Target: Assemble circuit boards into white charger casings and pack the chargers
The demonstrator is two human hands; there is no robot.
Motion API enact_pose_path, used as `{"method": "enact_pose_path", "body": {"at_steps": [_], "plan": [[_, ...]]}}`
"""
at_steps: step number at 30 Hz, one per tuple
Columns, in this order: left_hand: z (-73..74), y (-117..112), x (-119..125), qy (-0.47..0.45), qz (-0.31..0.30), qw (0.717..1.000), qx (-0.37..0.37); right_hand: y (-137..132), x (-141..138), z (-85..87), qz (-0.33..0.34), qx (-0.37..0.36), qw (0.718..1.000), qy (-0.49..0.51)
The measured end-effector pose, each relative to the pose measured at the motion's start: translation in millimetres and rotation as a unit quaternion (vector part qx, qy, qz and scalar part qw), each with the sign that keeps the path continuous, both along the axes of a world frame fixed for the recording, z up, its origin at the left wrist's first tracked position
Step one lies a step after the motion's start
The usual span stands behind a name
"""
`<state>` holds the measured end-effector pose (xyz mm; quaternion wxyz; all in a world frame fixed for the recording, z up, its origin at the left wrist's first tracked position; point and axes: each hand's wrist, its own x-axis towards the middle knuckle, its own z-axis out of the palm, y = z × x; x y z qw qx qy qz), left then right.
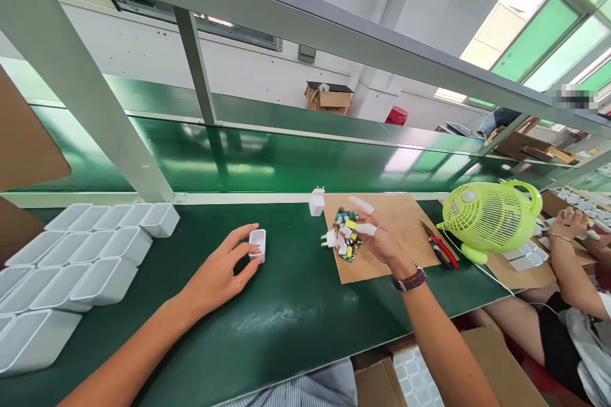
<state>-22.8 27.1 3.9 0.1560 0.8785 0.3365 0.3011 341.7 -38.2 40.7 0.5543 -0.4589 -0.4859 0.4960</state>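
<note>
My left hand rests on the green bench mat and pinches a small white plastic shell that stands open side up. My right hand, with white finger cots and a wristwatch, hovers over a brown cardboard sheet. Its fingers are closed on a small white plug part at the edge of a pile of little green circuit boards. Another white plug piece stands upright just beyond the cardboard's far left corner.
Rows of empty white shells fill the bench's left side. Red-handled cutters lie on the cardboard beside a lime-green fan. A co-worker's arm works at the right. Behind the bench runs a green conveyor.
</note>
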Motion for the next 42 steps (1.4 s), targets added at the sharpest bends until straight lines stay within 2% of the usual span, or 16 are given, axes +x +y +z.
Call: {"method": "enact_pose_path", "body": {"at_steps": [2, 3, 5, 7, 10, 12, 16, 18, 21, 25, 28, 31, 34, 37, 42], "plan": [[-1.4, -0.2, -1.5, -0.006, -0.003, 1.000, 0.003, 10.2, -30.5, -8.4, 0.089, -0.055, 0.994, 0.041], [-2.0, -0.3, -2.0, -0.011, -0.006, 1.000, 0.008, 15.5, -45.8, -12.9, 0.135, -0.075, 0.988, 0.029], [-3.0, -1.0, -3.0, -0.021, -0.010, 1.000, 0.017, 25.1, -73.2, -19.6, 0.217, -0.091, 0.970, -0.063], [-3.4, -2.8, -3.7, -0.026, -0.011, 0.999, 0.017, 32.1, -93.1, -21.1, 0.248, -0.063, 0.942, -0.217], [-3.8, -6.5, -4.2, -0.024, -0.014, 1.000, 0.008, 36.5, -105.6, -16.3, 0.177, 0.058, 0.888, -0.420], [-4.3, -8.7, -4.1, -0.024, -0.017, 1.000, -0.002, 36.0, -104.1, -14.3, 0.143, 0.118, 0.859, -0.478], [-5.0, -11.2, -3.3, -0.034, -0.008, 0.999, -0.040, 31.1, -91.3, -23.5, 0.199, 0.137, 0.828, -0.506], [-4.5, -12.2, -3.2, -0.034, -0.002, 0.998, -0.061, 28.2, -85.8, -31.9, 0.205, 0.131, 0.828, -0.505], [-2.7, -13.7, -3.7, -0.013, 0.019, 0.995, -0.102, 23.7, -82.3, -39.8, 0.190, 0.129, 0.847, -0.480], [-2.6, -15.0, -3.3, 0.025, 0.053, 0.984, -0.170, 18.0, -85.6, -35.6, 0.145, 0.209, 0.856, -0.450], [-6.4, -15.0, -1.3, 0.009, 0.063, 0.980, -0.191, 12.7, -91.9, -28.4, 0.057, 0.275, 0.846, -0.453], [-11.4, -15.3, 1.4, -0.036, 0.053, 0.983, -0.171, 5.3, -99.5, -24.1, -0.009, 0.313, 0.843, -0.438], [-13.7, -16.9, 3.7, -0.056, 0.039, 0.991, -0.118, -1.7, -106.3, -23.3, -0.003, 0.334, 0.832, -0.442], [-12.1, -19.2, 5.2, -0.056, 0.027, 0.996, -0.071, -5.0, -111.4, -23.1, -0.006, 0.349, 0.806, -0.478], [-7.6, -21.9, 5.7, -0.046, 0.020, 0.998, -0.040, -5.6, -116.8, -20.1, -0.012, 0.368, 0.781, -0.505]]}}
